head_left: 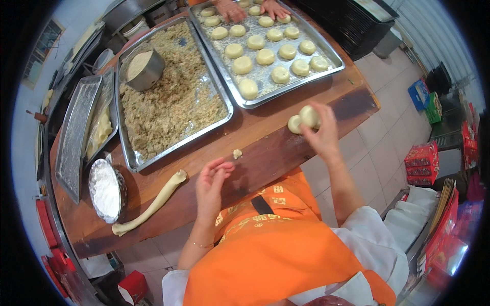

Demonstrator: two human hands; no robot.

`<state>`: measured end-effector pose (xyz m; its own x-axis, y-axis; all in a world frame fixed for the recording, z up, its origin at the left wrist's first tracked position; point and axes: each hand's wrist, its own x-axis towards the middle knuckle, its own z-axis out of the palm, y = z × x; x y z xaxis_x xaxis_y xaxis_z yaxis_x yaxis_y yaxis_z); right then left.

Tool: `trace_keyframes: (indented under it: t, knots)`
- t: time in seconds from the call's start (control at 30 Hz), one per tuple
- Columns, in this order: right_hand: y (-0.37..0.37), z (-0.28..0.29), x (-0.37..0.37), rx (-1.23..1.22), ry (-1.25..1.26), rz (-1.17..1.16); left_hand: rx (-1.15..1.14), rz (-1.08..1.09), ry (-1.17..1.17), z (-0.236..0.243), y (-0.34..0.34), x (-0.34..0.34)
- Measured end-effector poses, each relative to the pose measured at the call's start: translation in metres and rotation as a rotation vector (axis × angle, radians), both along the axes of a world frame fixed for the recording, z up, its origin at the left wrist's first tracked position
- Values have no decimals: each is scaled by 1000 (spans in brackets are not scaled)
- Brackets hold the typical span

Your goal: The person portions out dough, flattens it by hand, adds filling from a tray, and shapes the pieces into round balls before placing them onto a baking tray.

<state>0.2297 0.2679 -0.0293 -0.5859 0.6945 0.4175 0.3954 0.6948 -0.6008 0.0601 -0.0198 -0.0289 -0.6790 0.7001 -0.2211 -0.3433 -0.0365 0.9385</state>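
My right hand [322, 133] is closed on a pale dough ball [308, 115] at the table's right front edge, beside another dough ball [294, 124]. My left hand [213, 182] hovers near the front edge, fingers loosely curled and apart, holding nothing. Just beyond it lies a small dough scrap [237, 153]. To its left are a long dough rope [153, 204] and a bowl of white powder [106, 189]. A metal tray of crumbly filling [168, 122] with a metal scoop [147, 73] lies behind, next to a tray of round dough pieces [256, 42].
Two hands of another person [229, 10] reach over the far tray. Narrow metal pans [73, 143] stand at the left of the wooden table [357, 112]. Stacked black trays [357, 28] are at the back right, red packages [421, 166] at the right.
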Motion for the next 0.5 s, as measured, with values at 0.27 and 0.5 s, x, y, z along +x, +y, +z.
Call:
trace_keyframes:
  t: [0.27, 0.5]
  knots:
    - [89, -16, -2, -118, -124, -90, -28, 170, 66, -6, -26, -22]
    - [56, -1, -30, 246, -173, -71, -195, 303, 556, -28, -66, -37]
